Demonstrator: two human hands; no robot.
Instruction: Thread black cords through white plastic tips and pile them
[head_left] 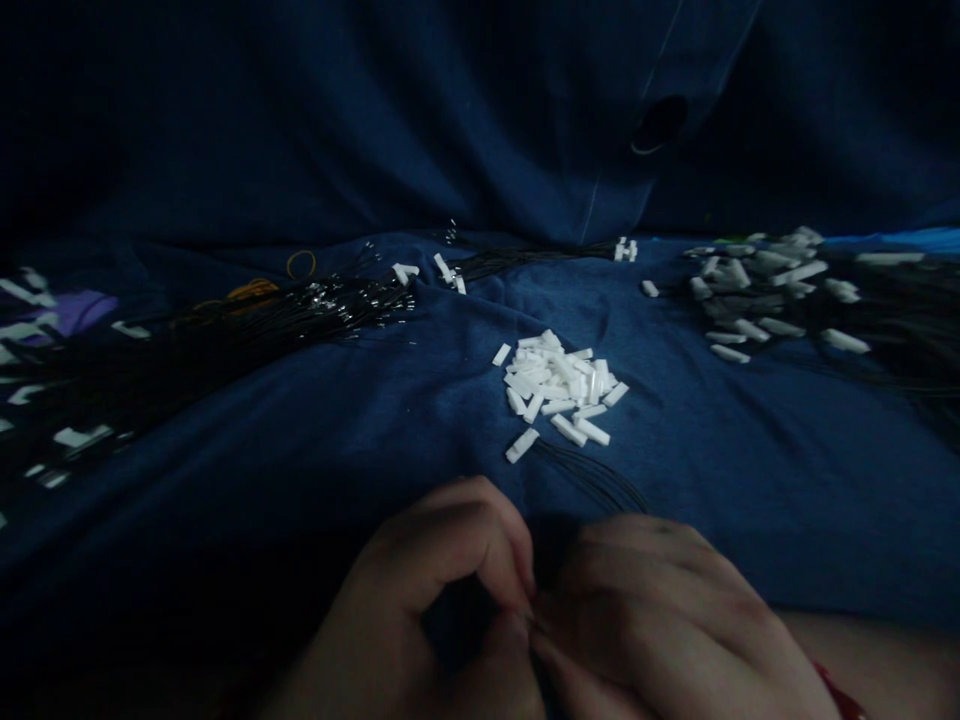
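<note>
My left hand (442, 570) and my right hand (652, 610) meet at the bottom centre, fingertips pinched together. What lies between the fingertips is too small and dark to make out. Dark thin wires (592, 474) run out from above my right hand to a white connector (522, 445) resting on the blue cloth (360, 440). Just beyond it lies a heap of small white connector housings (559, 375).
A bundle of black wires (247, 345) with metal tips stretches across the left. More black wires with white connectors (772, 280) lie at the right. A thinner wire bundle (525, 256) is at the back, near an orange band (251, 292) and a purple piece (81, 312).
</note>
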